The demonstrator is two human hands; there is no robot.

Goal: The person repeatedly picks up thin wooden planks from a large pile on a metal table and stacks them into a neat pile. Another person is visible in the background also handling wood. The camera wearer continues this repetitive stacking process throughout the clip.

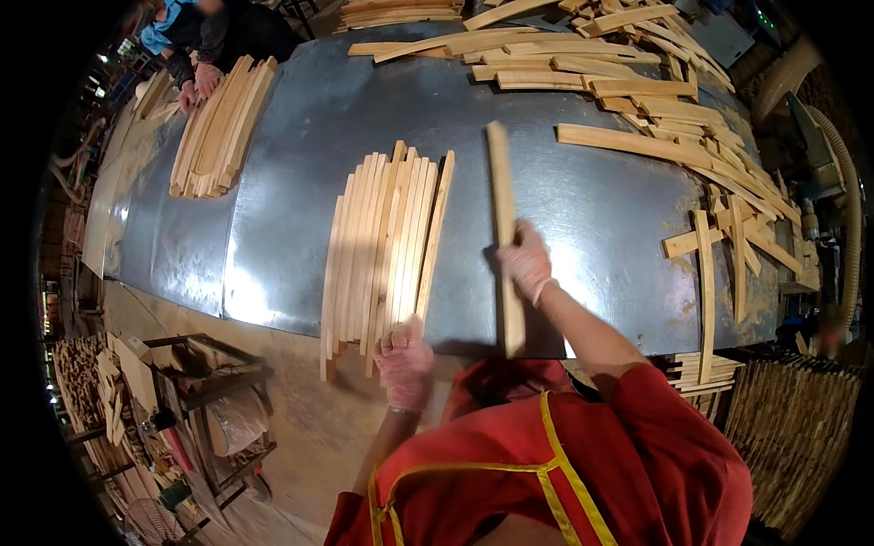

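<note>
A dark metal worktop (300,118) carries a loose heap of wooden slats (628,88) at its far right. Left of this and nearer, a row of slats (382,237) lies side by side, overhanging the near edge. Right of the row is a single slat (503,200), clasped in the right hand (527,259). The left hand (403,364), fingers bent, is at the row's near end; whether it grips, I cannot tell.

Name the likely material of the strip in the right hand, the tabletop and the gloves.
Strip: almost surely wood, probably unvarnished; pale tan and matt, though motion blur hides the grain.
Tabletop: probably sheet metal, smooth; dark grey with bright glare and a straight seam.
Gloves: seemingly knitted fabric; pinkish, dull and close-fitting. Any coating cannot be told.
</note>
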